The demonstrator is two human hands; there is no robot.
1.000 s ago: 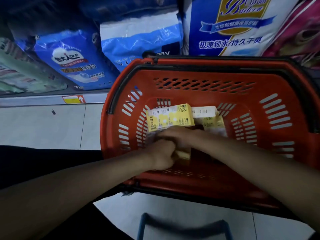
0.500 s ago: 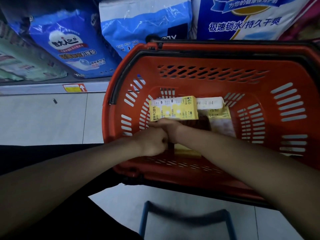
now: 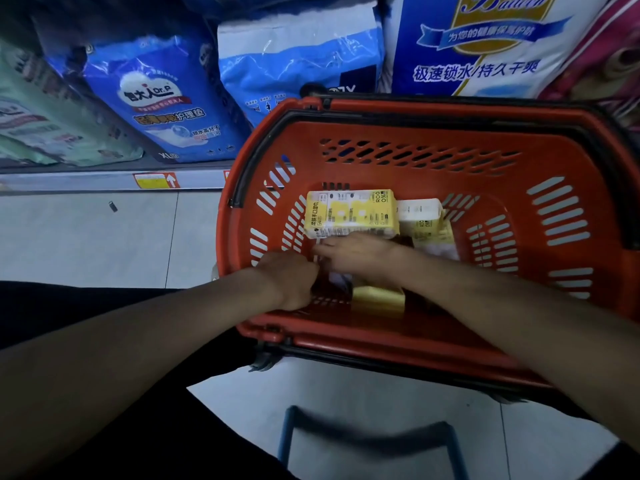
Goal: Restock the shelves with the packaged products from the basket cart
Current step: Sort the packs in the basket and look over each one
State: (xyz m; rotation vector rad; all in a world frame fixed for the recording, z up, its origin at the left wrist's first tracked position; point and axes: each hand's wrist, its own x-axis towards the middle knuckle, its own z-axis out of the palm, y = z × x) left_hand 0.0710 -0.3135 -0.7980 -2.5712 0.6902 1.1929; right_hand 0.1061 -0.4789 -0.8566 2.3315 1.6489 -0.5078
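Right hand (image 3: 356,252) now flatter, yellow printed pack (image 3: 351,213)

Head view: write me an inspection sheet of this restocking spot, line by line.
Surface: pale tiled floor; the red basket sits in front of the shelf.
Job's things: yellow pack lying at the basket's far side, a paler pack right of it, another yellow pack below the wrists.
Clutter: small dark scrap on the floor.
Hands: left hand curled inside the basket, its hold hidden; right hand with fingers stretched over the packs.
Cables: nothing seen.
Surroundings: bottom shelf with blue bags and a price tag; blue frame at the near edge.
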